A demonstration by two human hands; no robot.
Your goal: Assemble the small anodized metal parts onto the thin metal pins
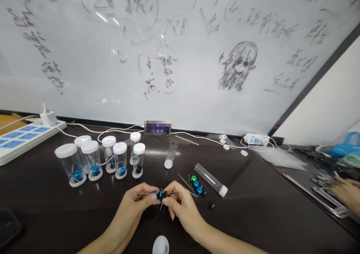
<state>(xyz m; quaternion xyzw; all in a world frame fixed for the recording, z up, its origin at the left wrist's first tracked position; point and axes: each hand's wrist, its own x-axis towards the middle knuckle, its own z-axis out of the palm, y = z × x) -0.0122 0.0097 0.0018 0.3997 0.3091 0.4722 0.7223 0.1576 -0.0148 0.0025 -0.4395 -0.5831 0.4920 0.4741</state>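
Note:
My left hand (134, 205) pinches a small blue metal part (160, 194) between thumb and fingertips, and a thin metal rod sticks out to the left. From the other side my right hand (182, 203) grips a small black part (165, 195) in line with the blue one; whether the two are joined I cannot tell. To the right of my right hand lie a green part (193, 179), blue parts (196, 184) and thin metal rods (185, 183). A lone black piece (211, 205) is a little further right. Below my hands sits a white oval object (161, 245).
Several capped clear tubes (120, 160) with small parts inside stand at the left. A clear tube (172, 151) stands upright at the centre; another tube (209, 179) lies right. A power strip (28, 138), a dark phone-like object (9, 226) and another person's hand (347, 192) are at the sides.

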